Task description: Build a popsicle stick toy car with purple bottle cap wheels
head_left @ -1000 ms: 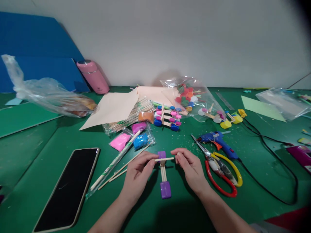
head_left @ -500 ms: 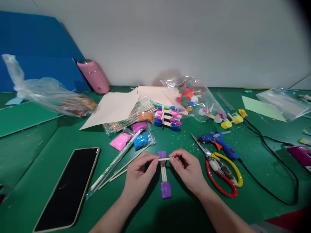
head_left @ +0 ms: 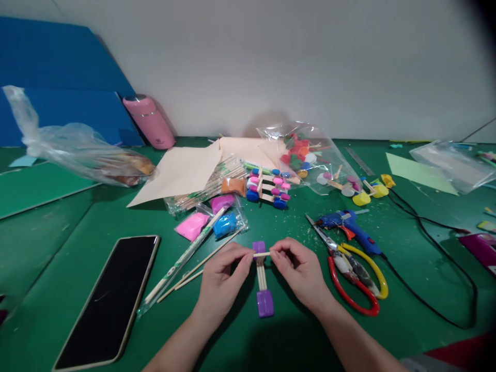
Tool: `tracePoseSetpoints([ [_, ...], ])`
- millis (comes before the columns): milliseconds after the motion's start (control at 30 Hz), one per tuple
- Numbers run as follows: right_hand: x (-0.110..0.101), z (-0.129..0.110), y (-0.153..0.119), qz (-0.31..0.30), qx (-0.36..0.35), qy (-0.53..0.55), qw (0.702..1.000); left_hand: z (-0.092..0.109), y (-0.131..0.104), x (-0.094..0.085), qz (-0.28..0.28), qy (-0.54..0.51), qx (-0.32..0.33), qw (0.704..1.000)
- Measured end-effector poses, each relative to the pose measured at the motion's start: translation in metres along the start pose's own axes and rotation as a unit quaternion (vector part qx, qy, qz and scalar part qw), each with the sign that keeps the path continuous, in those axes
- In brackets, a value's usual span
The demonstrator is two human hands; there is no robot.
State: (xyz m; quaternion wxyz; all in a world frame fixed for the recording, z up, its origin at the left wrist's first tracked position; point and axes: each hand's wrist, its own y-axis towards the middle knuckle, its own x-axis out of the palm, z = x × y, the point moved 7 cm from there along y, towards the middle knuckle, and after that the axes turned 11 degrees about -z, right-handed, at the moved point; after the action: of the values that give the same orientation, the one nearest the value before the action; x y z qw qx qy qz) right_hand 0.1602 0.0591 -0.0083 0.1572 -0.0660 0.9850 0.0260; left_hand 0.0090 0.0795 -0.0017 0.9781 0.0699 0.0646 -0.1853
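Observation:
A short piece of wooden stick (head_left: 262, 254) runs level between my hands. My left hand (head_left: 222, 274) pinches its left end between thumb and fingers, and my right hand (head_left: 300, 271) pinches the right end. Just below it is a small piece made of pale sticks side by side (head_left: 262, 278), with a purple clay block (head_left: 265, 303) at the near end and another purple block (head_left: 258, 248) at the far end. Whether the held stick touches this piece, I cannot tell. Long thin wooden sticks (head_left: 182, 281) lie left of my left hand.
Scissors (head_left: 349, 268) and a blue glue gun (head_left: 351, 227) with its cord lie to the right. A phone (head_left: 110, 299) is at the left. Behind are clay packets (head_left: 225, 225), small coloured stick-and-clay pieces (head_left: 267, 188), plastic bags (head_left: 89, 152) and a pink bottle (head_left: 150, 121).

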Motion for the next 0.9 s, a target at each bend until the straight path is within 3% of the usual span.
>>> tracePoseSetpoints([
  [900, 0.0002, -0.0005, -0.0003, -0.004, -0.006, -0.004, 1.0, 0.0019, 0.0009, 0.0006, -0.002, 0.005, 0.004, 1.0],
])
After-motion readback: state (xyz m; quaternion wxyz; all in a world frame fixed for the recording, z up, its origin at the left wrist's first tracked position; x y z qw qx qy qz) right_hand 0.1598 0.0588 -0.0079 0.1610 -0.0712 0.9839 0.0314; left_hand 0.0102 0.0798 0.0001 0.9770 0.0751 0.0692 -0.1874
